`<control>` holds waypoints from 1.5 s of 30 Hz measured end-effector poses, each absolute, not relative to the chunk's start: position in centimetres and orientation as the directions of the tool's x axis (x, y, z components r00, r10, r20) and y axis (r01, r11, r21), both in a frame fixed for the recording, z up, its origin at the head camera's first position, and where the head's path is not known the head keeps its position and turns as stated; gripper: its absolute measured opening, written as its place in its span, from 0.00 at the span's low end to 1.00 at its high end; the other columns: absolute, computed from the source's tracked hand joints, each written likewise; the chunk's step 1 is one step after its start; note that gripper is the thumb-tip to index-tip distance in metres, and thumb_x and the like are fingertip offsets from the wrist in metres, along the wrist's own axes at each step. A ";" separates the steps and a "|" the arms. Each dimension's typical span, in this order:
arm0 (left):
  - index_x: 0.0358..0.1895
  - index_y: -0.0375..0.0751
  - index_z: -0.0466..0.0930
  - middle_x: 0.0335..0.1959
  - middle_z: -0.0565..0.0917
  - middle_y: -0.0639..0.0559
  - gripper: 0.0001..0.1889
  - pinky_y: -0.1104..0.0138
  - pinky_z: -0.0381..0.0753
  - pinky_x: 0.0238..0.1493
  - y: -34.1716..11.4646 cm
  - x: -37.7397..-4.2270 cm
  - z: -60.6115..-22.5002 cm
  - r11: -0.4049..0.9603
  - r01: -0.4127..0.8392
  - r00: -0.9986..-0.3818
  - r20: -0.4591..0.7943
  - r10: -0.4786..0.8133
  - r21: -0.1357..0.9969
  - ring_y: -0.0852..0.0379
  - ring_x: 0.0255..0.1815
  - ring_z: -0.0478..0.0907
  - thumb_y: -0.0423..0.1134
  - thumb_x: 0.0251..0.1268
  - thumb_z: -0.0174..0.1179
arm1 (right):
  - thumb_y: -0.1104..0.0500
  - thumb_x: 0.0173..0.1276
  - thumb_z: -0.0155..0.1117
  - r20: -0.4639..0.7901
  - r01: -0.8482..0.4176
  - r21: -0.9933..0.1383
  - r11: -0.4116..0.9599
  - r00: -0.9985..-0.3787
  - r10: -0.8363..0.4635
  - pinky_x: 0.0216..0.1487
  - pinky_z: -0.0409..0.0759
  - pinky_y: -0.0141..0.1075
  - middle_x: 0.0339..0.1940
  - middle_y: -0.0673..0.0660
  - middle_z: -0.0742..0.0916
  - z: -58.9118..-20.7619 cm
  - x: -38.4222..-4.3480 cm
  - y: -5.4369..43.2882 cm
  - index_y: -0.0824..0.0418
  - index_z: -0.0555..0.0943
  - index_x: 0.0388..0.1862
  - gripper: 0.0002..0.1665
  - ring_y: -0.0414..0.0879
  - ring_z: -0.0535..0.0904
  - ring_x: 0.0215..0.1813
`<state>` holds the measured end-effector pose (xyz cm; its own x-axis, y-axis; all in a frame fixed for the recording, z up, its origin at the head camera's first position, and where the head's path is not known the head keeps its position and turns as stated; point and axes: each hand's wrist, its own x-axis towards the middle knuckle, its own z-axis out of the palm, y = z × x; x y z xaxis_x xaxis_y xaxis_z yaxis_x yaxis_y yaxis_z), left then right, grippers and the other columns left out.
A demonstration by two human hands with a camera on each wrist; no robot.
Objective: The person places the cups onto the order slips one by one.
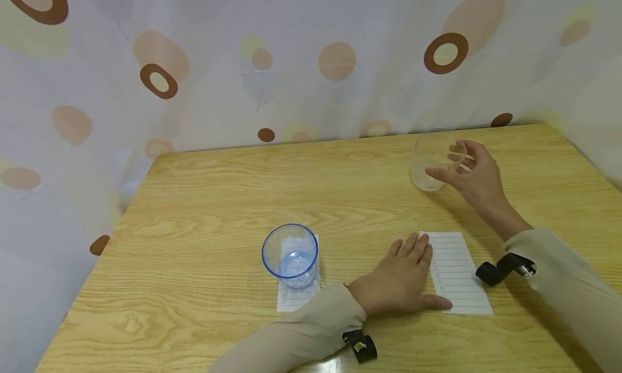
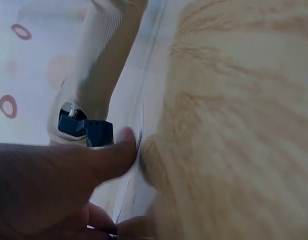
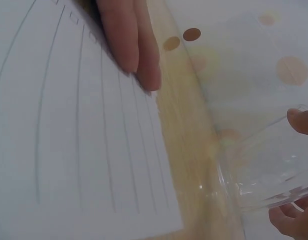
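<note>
My right hand is at a clear glass toward the back right of the table, thumb on the near side and fingers round the far side. In the right wrist view the thumb lies at the glass's rim. My left hand rests on the table with its fingers extended, fingertips and thumb on the left edge of a lined paper sheet. To its left, a blue-rimmed clear glass stands upright on a second lined sheet.
The wooden table has its far edge against a patterned curtain. Black camera mounts are worn at the left wrist and the right wrist. The blue-rimmed glass stands near the left forearm.
</note>
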<state>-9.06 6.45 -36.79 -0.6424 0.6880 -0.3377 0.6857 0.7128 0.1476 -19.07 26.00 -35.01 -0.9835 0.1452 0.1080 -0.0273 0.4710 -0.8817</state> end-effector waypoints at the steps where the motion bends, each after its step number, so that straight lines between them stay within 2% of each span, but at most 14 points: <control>1: 0.78 0.44 0.39 0.79 0.36 0.53 0.52 0.65 0.40 0.76 6.5 -9.1 -36.8 0.716 0.682 -0.644 -0.341 0.685 0.148 0.57 0.78 0.29 0.76 0.60 0.40 | 0.47 0.60 0.72 0.109 -0.029 -0.880 0.474 -0.984 0.142 0.70 0.64 0.50 0.71 0.61 0.67 -34.9 -19.0 26.1 0.58 0.54 0.77 0.54 0.60 0.64 0.69; 12: 0.78 0.44 0.38 0.79 0.35 0.52 0.56 0.67 0.40 0.75 6.9 -9.4 -36.9 0.737 0.666 -0.662 -0.362 0.657 0.120 0.57 0.78 0.30 0.77 0.56 0.44 | 0.52 0.60 0.73 0.154 -0.086 -0.864 0.497 -0.983 0.097 0.70 0.63 0.49 0.69 0.58 0.69 -34.3 -17.3 26.7 0.52 0.56 0.76 0.51 0.53 0.67 0.69; 18: 0.78 0.45 0.38 0.79 0.35 0.53 0.56 0.67 0.39 0.75 7.0 -9.4 -37.0 0.738 0.663 -0.659 -0.372 0.654 0.125 0.57 0.78 0.30 0.77 0.56 0.44 | 0.54 0.61 0.72 0.190 -0.125 -0.860 0.494 -0.978 0.083 0.69 0.66 0.35 0.67 0.54 0.71 -33.9 -16.1 26.5 0.50 0.58 0.75 0.48 0.45 0.69 0.66; 21: 0.78 0.45 0.38 0.79 0.35 0.53 0.55 0.66 0.39 0.75 7.1 -9.4 -37.1 0.736 0.666 -0.657 -0.368 0.658 0.125 0.57 0.78 0.30 0.77 0.56 0.44 | 0.56 0.61 0.72 0.204 -0.144 -0.864 0.483 -0.976 0.073 0.64 0.67 0.25 0.67 0.54 0.71 -33.5 -15.5 26.4 0.50 0.59 0.75 0.47 0.42 0.70 0.65; 24: 0.78 0.45 0.37 0.79 0.34 0.52 0.55 0.66 0.39 0.75 7.1 -9.5 -37.2 0.731 0.671 -0.655 -0.365 0.662 0.124 0.57 0.78 0.30 0.77 0.57 0.44 | 0.57 0.61 0.72 0.208 -0.150 -0.863 0.483 -0.976 0.068 0.60 0.68 0.19 0.66 0.53 0.71 -33.3 -15.1 26.4 0.51 0.60 0.74 0.46 0.39 0.70 0.63; 36: 0.78 0.45 0.37 0.79 0.35 0.53 0.55 0.67 0.38 0.75 6.9 -9.4 -37.4 0.727 0.678 -0.655 -0.358 0.665 0.111 0.57 0.78 0.29 0.78 0.57 0.42 | 0.62 0.60 0.73 0.229 -0.168 -0.871 0.462 -0.970 0.078 0.57 0.67 0.16 0.61 0.45 0.73 -33.1 -13.3 26.3 0.50 0.63 0.71 0.43 0.33 0.71 0.59; 45: 0.78 0.45 0.37 0.79 0.34 0.53 0.55 0.66 0.38 0.76 6.9 -9.5 -37.4 0.727 0.678 -0.654 -0.358 0.666 0.112 0.57 0.78 0.29 0.78 0.57 0.42 | 0.64 0.59 0.73 0.237 -0.178 -0.868 0.463 -0.969 0.070 0.56 0.67 0.16 0.61 0.46 0.73 -33.0 -12.5 26.3 0.50 0.63 0.71 0.44 0.35 0.72 0.58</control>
